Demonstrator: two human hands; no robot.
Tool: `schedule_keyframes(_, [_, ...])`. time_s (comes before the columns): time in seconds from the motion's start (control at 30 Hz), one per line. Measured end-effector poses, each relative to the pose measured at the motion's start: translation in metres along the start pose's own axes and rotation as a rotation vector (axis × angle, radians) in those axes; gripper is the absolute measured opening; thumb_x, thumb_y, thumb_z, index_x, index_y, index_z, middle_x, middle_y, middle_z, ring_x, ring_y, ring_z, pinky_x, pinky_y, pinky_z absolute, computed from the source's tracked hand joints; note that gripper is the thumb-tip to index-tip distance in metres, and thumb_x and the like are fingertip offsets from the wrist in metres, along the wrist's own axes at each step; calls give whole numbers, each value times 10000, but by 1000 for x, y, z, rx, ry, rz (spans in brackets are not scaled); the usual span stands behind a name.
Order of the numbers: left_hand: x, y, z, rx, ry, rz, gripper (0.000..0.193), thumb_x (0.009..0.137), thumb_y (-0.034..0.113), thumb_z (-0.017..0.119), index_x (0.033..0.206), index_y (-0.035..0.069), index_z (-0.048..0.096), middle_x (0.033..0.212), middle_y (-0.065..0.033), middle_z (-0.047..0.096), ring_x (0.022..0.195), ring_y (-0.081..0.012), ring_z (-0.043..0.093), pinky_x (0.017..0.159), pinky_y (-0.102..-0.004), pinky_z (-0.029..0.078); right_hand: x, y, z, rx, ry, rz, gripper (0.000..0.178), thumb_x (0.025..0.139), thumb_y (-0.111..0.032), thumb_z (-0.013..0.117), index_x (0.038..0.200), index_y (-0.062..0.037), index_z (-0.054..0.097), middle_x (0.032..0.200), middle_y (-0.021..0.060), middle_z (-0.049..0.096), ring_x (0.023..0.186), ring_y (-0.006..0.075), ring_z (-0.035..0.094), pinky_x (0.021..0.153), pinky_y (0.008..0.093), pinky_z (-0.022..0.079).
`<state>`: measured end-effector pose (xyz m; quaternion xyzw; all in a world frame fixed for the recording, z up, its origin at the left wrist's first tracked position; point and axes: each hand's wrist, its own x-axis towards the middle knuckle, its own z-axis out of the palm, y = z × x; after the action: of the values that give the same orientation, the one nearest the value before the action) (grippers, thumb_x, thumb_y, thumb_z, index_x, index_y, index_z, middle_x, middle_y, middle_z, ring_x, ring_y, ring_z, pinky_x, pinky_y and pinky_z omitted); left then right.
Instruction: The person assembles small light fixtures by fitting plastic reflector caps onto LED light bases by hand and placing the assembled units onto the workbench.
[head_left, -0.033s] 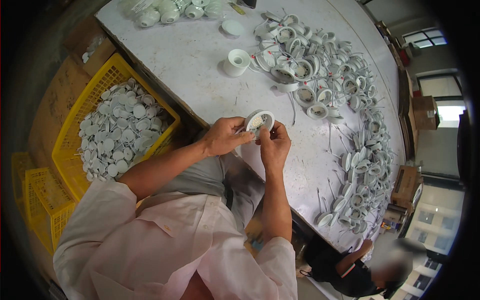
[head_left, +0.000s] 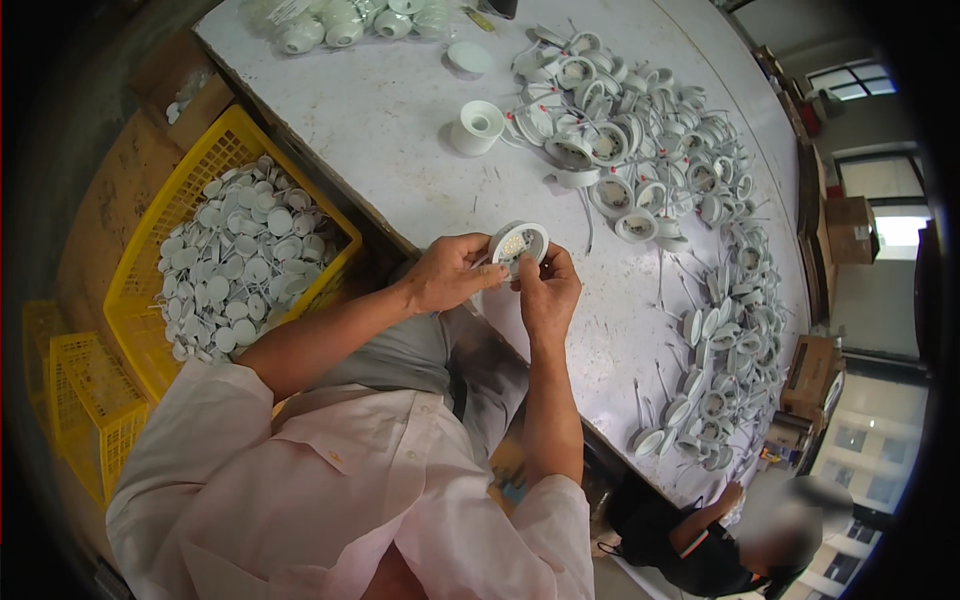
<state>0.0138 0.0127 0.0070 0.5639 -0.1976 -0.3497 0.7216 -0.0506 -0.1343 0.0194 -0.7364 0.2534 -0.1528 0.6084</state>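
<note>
Between my hands is a white round LED downlight, its ring tilted up so the small yellowish LED dots inside show. My left hand grips its left side, with the thumb along the lower rim. My right hand holds the right side, and its thumb reaches into the ring at the LED board. Fingers behind the ring are partly hidden. The downlight is over the near edge of the white table. Beyond it stands a white cup-shaped part, with a pale round disc farther back.
A long pile of similar downlights with wires covers the table's right side. Bagged white parts lie at the far left. A yellow basket full of white discs with stems stands left of me. Another person works at lower right.
</note>
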Motion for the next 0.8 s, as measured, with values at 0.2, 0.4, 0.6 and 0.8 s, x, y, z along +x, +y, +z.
schedule_keyframes(0.2, [-9, -4, -33, 42, 112, -53, 320, 930, 140, 571, 1196, -34, 540, 962, -66, 637, 792, -79, 622, 602, -197, 467, 22, -16, 15, -142, -57, -67, 322, 828, -133, 678, 1083, 52, 614, 791, 61, 646, 644, 91, 581, 600, 231, 475])
schedule_keyframes(0.4, [-21, -19, -61, -208, 190, -101, 308, 950, 173, 539, 1161, -51, 555, 897, -57, 619, 737, -79, 609, 509, -188, 391, 88, -30, 49, -403, -7, -410, 460, 784, -248, 722, 1122, 43, 609, 978, 159, 631, 853, 237, 611, 756, 337, 496])
schedule_keyframes(0.6, [-26, -22, -73, -234, 308, -105, 288, 941, 178, 555, 1093, -66, 578, 837, -126, 659, 572, -38, 471, 501, -178, 388, 126, -33, 88, -615, -19, -555, 627, 680, -333, 786, 1143, 45, 593, 1117, 228, 557, 1045, 343, 520, 894, 408, 442])
schedule_keyframes(0.8, [-31, -14, -78, -297, 324, -91, 293, 948, 185, 553, 1098, -66, 570, 892, -116, 637, 660, -67, 557, 497, -181, 378, 130, -38, 98, -655, -78, -519, 685, 649, -341, 808, 1137, 82, 583, 1124, 245, 553, 1053, 353, 517, 893, 410, 446])
